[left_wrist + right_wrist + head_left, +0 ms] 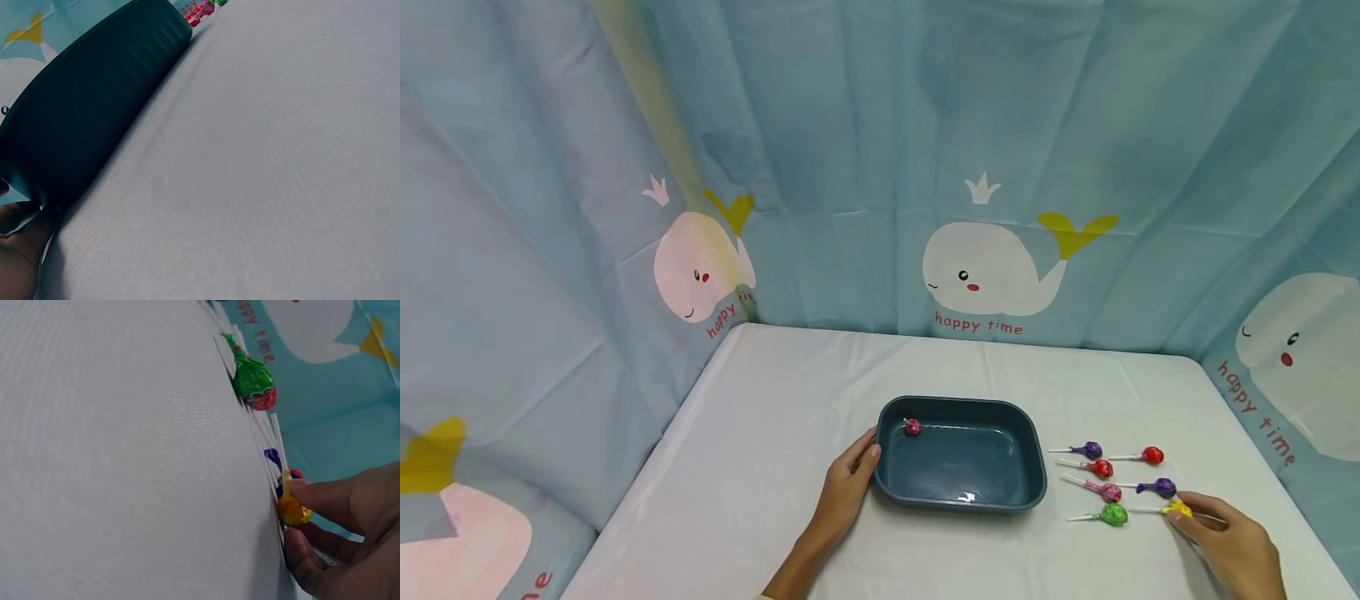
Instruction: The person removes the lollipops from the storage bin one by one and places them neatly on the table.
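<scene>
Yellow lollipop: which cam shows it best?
Right wrist: the yellow lollipop is close up, pinched by the right hand. On the head view it's small and far. Left wrist doesn't show it.

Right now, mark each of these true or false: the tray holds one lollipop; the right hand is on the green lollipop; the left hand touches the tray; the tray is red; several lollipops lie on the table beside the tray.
1. The tray holds one lollipop. True: a single pink lollipop lies in its far left corner.
2. The right hand is on the green lollipop. False: its fingers pinch the yellow lollipop; the green lollipop lies untouched beside it.
3. The left hand touches the tray. True: its fingers rest against the tray's left rim.
4. The tray is red. False: it is dark blue-grey.
5. Several lollipops lie on the table beside the tray. True: they lie to the tray's right.
</scene>
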A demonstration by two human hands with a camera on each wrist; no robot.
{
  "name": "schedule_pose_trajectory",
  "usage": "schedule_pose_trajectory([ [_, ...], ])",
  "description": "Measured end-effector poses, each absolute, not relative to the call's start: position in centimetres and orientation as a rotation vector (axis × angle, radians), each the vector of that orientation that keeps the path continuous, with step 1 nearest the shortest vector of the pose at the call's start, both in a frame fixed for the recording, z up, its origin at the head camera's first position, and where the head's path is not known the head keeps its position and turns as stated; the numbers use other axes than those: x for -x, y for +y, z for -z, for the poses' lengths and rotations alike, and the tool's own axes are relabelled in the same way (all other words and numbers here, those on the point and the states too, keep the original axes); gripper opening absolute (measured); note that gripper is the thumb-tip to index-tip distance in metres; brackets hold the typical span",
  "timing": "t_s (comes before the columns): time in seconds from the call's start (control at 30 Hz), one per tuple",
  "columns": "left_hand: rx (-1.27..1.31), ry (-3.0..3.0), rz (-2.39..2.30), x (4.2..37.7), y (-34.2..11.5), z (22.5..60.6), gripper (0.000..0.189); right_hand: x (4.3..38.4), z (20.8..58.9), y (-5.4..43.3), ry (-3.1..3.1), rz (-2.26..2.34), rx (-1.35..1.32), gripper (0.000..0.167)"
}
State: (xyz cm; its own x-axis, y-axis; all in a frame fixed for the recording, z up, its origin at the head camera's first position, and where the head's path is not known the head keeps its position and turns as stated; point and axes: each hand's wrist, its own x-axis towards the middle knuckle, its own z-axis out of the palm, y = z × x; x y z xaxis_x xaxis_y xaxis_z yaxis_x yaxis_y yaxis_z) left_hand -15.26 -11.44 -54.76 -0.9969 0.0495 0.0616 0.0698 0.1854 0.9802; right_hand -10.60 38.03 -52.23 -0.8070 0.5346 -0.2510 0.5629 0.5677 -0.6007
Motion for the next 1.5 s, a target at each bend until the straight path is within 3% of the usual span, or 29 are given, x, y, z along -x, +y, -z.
schedule_pose_trajectory([
  [0.47, 0.13, -2.39, 2.002, 15.3, -11.4, 54.5, 0.051, 10.9, 50.1, 37.1, 2.752, 1.111, -0.972, 0.06],
  [0.73, 0.128, -2.397, 1.992, 15.2, -11.4, 54.7, 0.052, 11.7, 48.6, 34.0, 2.81, 1.272, -0.903, 0.055],
  [1.5, 0.123, -2.386, 1.997, 15.3, -11.4, 54.9, 0.05, 13.5, 47.5, 24.8, 2.887, 1.612, -0.283, 0.059],
])
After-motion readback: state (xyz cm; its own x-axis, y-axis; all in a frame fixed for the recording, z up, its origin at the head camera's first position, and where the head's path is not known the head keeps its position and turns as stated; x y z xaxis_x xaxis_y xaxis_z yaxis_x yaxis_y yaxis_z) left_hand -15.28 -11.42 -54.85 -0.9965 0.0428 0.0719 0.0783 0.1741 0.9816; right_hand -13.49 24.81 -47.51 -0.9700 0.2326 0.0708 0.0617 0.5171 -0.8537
